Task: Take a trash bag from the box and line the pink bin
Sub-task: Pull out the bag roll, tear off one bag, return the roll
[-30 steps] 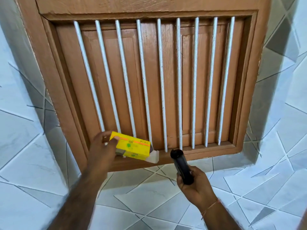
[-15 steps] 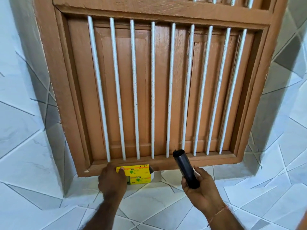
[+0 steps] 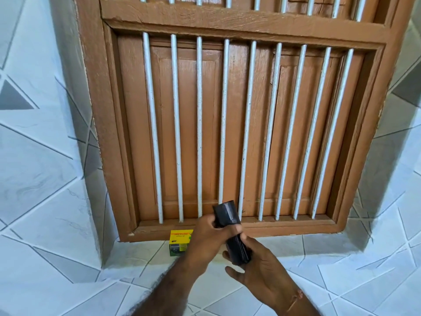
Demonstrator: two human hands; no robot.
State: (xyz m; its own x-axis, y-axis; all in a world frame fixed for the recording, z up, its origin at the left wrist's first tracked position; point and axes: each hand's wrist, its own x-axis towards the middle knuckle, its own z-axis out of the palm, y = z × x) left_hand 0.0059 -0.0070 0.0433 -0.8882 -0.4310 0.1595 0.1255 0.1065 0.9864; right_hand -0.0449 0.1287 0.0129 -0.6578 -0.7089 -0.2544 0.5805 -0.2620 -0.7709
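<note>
A black roll of trash bags stands tilted in front of the window's lower rail. My right hand grips its lower end from below. My left hand closes around the roll's upper part, fingers wrapped over it. The yellow and green trash bag box lies on the tiled ledge just left of my left hand, partly hidden behind it. No pink bin is in view.
A brown wooden window frame with shut shutters and several white vertical bars fills the view ahead. White tiles with grey lines cover the wall and ledge around it.
My left hand set the yellow box down on the ledge, let go of it and moved right onto the black roll. The view has come closer to the window.
</note>
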